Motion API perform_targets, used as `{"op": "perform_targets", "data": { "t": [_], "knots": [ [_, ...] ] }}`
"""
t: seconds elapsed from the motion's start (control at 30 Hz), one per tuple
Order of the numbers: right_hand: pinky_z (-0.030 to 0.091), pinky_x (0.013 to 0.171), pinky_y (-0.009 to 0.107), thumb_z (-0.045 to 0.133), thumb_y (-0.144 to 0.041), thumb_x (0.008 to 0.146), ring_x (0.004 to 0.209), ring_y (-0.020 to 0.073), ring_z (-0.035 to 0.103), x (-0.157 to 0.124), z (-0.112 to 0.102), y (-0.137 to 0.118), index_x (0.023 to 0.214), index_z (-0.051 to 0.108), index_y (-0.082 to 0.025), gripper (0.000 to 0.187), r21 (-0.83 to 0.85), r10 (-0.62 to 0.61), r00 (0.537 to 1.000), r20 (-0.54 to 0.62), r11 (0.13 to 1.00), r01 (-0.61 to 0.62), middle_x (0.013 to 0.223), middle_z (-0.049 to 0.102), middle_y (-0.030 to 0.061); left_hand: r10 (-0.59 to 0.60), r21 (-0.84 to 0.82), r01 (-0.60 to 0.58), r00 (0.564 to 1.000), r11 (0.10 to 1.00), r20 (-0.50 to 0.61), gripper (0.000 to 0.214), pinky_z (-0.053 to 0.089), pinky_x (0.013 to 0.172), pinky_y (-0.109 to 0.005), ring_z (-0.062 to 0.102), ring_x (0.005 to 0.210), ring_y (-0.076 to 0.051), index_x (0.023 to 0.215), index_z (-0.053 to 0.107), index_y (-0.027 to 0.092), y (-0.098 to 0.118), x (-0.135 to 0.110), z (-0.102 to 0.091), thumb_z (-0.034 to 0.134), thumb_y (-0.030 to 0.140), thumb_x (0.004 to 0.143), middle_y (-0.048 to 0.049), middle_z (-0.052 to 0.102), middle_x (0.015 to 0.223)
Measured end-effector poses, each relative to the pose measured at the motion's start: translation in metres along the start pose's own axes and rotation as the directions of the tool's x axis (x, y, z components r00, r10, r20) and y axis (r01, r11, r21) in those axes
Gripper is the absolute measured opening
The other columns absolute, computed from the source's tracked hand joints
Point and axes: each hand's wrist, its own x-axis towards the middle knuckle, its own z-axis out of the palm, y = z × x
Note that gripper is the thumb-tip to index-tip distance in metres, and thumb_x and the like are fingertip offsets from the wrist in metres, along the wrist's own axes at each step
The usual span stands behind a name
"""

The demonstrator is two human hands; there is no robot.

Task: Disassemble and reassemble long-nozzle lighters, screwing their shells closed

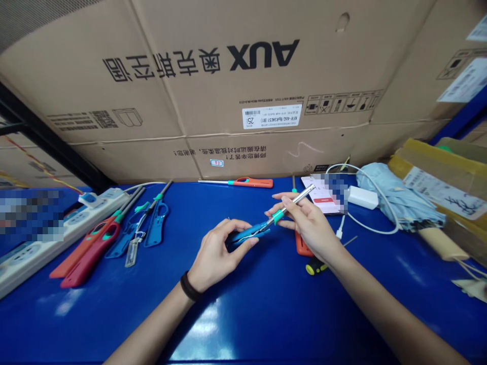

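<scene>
- At the middle of the frame, the left hand [215, 256] has its grip clamped round the blue lighter handle [247, 234], fingers curled close about it.
- Just right of it, the right hand [309, 225] has its grip closed on the steel lighter barrel [294, 204], next to the teal collar [278, 217]; holding both parts in one straight line suits careful work here.
- Lower left on the blue table [114, 314], a red utility lighter [91, 253] and blue lighter shells [157, 225] lie beside a power strip [41, 256].
- Under the right hand, a yellow-and-black screwdriver [315, 265] lies near a white charger [363, 197].
</scene>
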Motion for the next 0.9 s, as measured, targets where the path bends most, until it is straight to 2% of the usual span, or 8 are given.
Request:
{"op": "perform_targets", "data": {
  "t": [0.2,0.5,0.63,0.77,0.9],
  "knots": [
    [0.055,0.075,0.032,0.057,-0.045,0.084,0.086,0.017,0.068,-0.001,0.0006,-0.0008,0.101,0.057,-0.022,0.029,-0.019,-0.018,1.0,-0.006,1.0,0.018,0.086,0.07,0.0038,0.0,-0.04,0.002,1.0,0.999,0.031,0.016,0.044,0.076,-0.028,0.06,0.086,-0.016,0.099,0.062,0.024,-0.0006,-0.0003,-0.0023,0.056,0.033,0.087,0.0003,0.065,0.092],
    [0.054,0.075,0.031,0.056,-0.046,0.084,0.086,0.0165,0.067,-0.0009,0.0004,-0.0006,0.102,0.057,-0.022,0.03,-0.042,-0.006,1.0,-0.025,0.999,0.005,0.086,0.071,0.0037,0.006,-0.04,-0.004,0.998,0.999,0.057,0.016,0.044,0.079,-0.028,0.06,0.089,-0.016,0.101,0.062,0.024,-0.0031,0.0013,-0.0045,0.054,0.032,0.089,-0.0003,0.065,0.095],
    [0.054,0.076,0.03,0.056,-0.045,0.084,0.086,0.0156,0.067,0.0,-0.0003,0.0011,0.101,0.057,-0.023,0.029,-0.029,-0.009,1.0,-0.025,1.0,0.008,0.083,0.07,0.0025,0.001,-0.119,0.005,0.998,0.993,0.055,0.021,0.046,0.08,-0.028,0.061,0.088,-0.015,0.108,0.057,0.023,-0.0004,0.0007,-0.005,0.054,0.032,0.089,-0.0007,0.065,0.094],
    [0.054,0.076,0.03,0.055,-0.045,0.085,0.086,0.0151,0.066,-0.0007,0.0004,0.0011,0.102,0.057,-0.022,0.028,-0.019,-0.003,1.0,-0.024,1.0,0.003,0.084,0.07,0.0028,0.071,-0.097,-0.064,0.995,0.993,0.075,0.026,0.045,0.083,-0.029,0.059,0.09,-0.015,0.116,0.058,0.027,0.0018,0.0003,-0.0069,0.052,0.03,0.091,-0.0011,0.066,0.1],
    [0.053,0.075,0.03,0.056,-0.044,0.085,0.087,0.0158,0.067,-0.0024,0.0021,-0.0001,0.102,0.057,-0.022,0.028,0.004,-0.004,0.999,-0.033,1.0,0.004,0.085,0.07,0.0028,0.138,-0.067,-0.134,0.989,0.989,0.054,0.031,0.045,0.085,-0.03,0.058,0.091,-0.017,0.117,0.061,0.029,0.003,0.0012,-0.0075,0.06,0.032,0.087,-0.0022,0.067,0.106]
  ]
}}
